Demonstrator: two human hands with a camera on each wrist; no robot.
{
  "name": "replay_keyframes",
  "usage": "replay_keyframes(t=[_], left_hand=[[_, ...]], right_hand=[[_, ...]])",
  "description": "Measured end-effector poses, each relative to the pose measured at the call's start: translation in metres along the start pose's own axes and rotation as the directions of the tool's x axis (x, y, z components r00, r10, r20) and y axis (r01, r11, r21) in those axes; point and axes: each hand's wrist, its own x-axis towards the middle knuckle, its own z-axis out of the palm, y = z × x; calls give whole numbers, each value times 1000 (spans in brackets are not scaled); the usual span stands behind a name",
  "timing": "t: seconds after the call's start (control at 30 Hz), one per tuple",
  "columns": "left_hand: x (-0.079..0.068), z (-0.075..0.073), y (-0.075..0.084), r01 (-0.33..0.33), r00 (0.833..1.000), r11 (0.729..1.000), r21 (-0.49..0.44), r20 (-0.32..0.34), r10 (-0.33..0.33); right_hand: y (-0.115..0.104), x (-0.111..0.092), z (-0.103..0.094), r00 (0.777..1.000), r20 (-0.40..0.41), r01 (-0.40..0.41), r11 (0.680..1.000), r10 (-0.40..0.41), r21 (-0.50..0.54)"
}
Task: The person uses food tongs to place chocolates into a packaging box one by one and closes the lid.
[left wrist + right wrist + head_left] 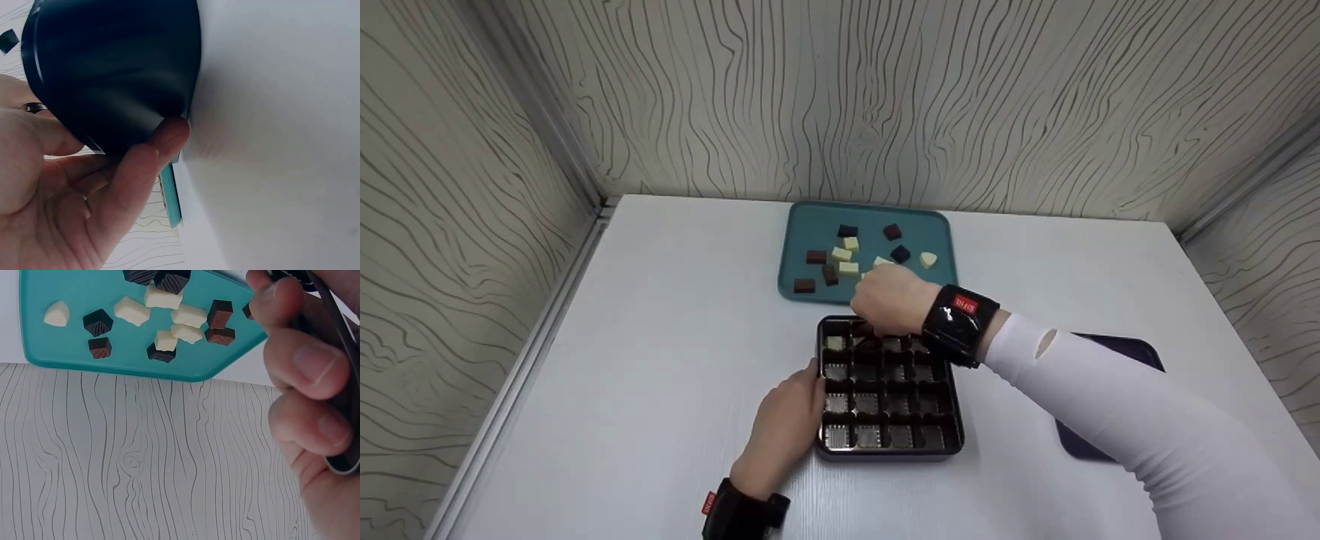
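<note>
A dark box [889, 455] with a grid of square compartments sits on the table. My left hand [784, 420] holds it at its left side; one fingertip [171, 135] lies against the dark outer wall [124, 67]. Over the box's far row is my right hand [896, 300], its fingers [320, 365] curled round a black tool with a silvery edge [343, 467] that looks like tongs. The tool's tip is mostly hidden by the hand. A white chocolate [835, 343] lies in the far left compartment; beside it, something pale and dark is partly covered.
Behind the box lies a teal tray [790, 225] bearing several white, brown and dark chocolates [163, 297]. A dark blue lid-like piece [1132, 349] rests at the right, partly under the right sleeve [1095, 397]. Patterned panels [855, 97] border the white table [660, 337].
</note>
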Motion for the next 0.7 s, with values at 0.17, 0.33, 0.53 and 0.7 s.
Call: replay_keyframes(t=[0.17,0.33,0.53,0.7], left_hand=[[0,0,0,-7,1000,1000,4,-2,7],[1,0,0,1,1000,1000,-5,2,-1],[1,1,0,9,1000,1000,-2,12,-9],[1,2,-1,5,1000,1000,-2,11,-5]], right_hand=[[5,-9,-1,1000,-15,0,1000,0,4],[18,-29,0,998,-59,-28,995,33,93],[39,-64,13,981,-173,-57,981,90,184],[53,-88,33,966,-204,-102,958,161,269]])
